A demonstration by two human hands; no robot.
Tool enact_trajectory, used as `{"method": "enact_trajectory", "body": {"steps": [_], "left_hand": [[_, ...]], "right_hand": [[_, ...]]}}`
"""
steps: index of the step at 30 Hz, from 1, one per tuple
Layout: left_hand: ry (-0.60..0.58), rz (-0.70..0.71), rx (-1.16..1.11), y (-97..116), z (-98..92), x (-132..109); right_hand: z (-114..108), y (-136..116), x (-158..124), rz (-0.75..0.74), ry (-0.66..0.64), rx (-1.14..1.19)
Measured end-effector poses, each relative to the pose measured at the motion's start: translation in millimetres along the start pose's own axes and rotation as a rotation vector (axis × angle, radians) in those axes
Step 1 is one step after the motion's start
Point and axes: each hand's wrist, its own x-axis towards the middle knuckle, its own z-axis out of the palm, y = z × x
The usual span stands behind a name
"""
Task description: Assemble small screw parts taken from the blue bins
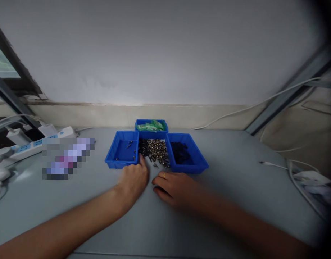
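Observation:
A pile of small brassy metal fittings (158, 150), with darker pieces on its left side, lies on the grey table between blue bins. My left hand (134, 176) is at the front right corner of the left blue bin (115, 151); its index finger reaches to the pile's near edge and the other fingers are curled under. Whatever those fingers hold is hidden. My right hand (173, 187), with a ring on one finger, rests low in front of the right blue bin (191, 167), thumb and fingers apart. A few fittings lie in the left bin; the right one holds dark pieces.
Behind the pile stands a blue bin (151, 134) with green plastic packaging (154, 125). At left are a blurred-out object (69, 158) and a white power strip (36, 144) with chargers. White cables (275, 165) lie at right. A wall closes off the back.

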Motion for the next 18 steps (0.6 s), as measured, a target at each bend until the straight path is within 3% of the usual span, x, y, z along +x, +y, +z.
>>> {"method": "enact_trajectory", "body": {"steps": [7,11,18], "left_hand": [[0.029,0.017,0.011,1.7,4.0,-1.7],[0.036,0.056,0.020,0.8,7.2,-14.7],[0.121,0.382,0.109,-16.9,10.1,-35.1]], "right_hand": [[-1.0,-0.8,1.0,0.015,-0.015,-0.020],[-0.6,-0.3,0.7,0.016,-0.033,-0.029],[-0.4,-6.2,2.8,0.101,0.031,0.062]]}}
